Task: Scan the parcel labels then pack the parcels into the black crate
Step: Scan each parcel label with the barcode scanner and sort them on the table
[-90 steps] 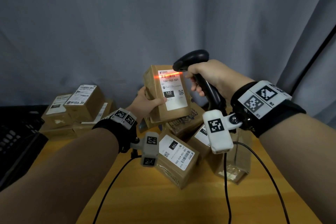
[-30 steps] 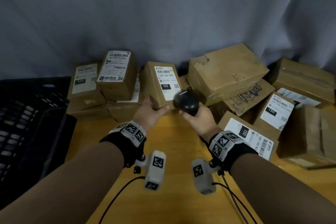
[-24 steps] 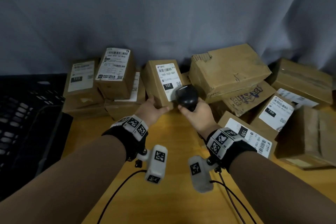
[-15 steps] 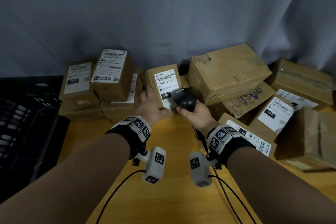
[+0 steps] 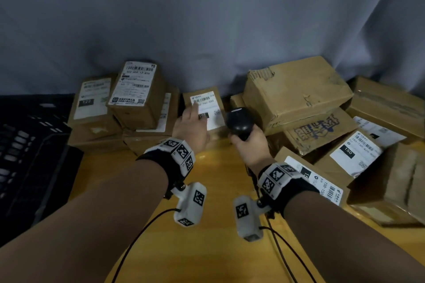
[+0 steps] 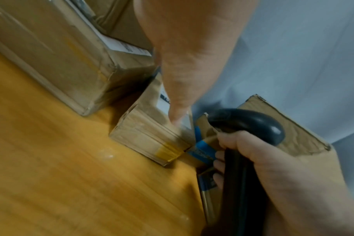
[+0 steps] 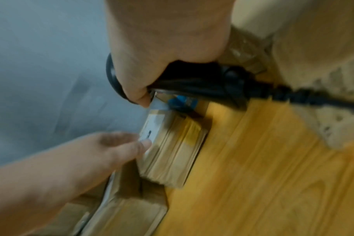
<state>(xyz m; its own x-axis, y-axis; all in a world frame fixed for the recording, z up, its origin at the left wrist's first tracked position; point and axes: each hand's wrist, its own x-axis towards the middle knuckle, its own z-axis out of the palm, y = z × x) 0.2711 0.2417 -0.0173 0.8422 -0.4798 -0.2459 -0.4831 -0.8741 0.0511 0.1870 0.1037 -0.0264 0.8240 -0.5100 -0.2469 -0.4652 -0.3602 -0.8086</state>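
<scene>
Left hand reaches over the 102 parcel, fingers straight and spread, fingertips on its white label; not gripping it. The 102 parcel stands on the desk against the grey curtain, between the left stack of labelled parcels and the big torn box on the right. In the left wrist view a finger presses down on the parcel's top face near its edge. Right hand is wrapped tight around the scanner handle, scanner head up, just right of the 102 parcel; cable trails off the handle. Black crate sits at the far left of the desk, beside the left stack. More parcels pile on the right, including two marked 150. Wrist views are blurred.
</scene>
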